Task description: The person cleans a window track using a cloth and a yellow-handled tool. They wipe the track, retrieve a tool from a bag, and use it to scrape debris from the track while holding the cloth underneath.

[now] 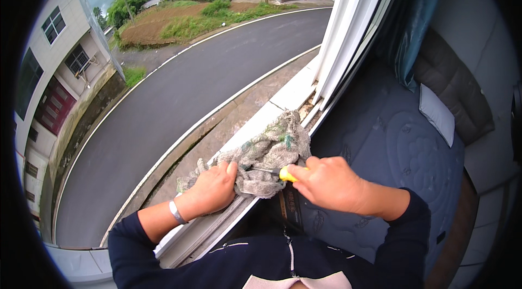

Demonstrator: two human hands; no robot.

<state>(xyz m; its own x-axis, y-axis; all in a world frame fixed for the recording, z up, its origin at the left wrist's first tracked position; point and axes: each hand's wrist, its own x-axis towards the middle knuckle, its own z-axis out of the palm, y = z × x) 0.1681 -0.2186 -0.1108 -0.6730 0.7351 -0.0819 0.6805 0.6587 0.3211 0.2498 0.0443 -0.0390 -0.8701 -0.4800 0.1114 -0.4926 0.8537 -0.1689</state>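
A dirty grey cloth (281, 142), bunched up, lies over the window sill and the lower track of the window frame (216, 227). My left hand (214, 187) grips its near left part with curled fingers. My right hand (332, 183) is closed around the yellow handle of a screwdriver-like tool (288, 174). The thin metal shaft points left into the cloth folds, close to my left hand; its tip is hidden. Brown dirt (308, 106) shows in the track just beyond the cloth.
White window frame uprights (346, 32) stand beyond the cloth. Outside, below the sill, are a concrete ledge and a curved road (195, 93). Inside, at the right, lie a blue mattress (387, 134), a white pillow (436, 113) and a hanging teal curtain (416, 36).
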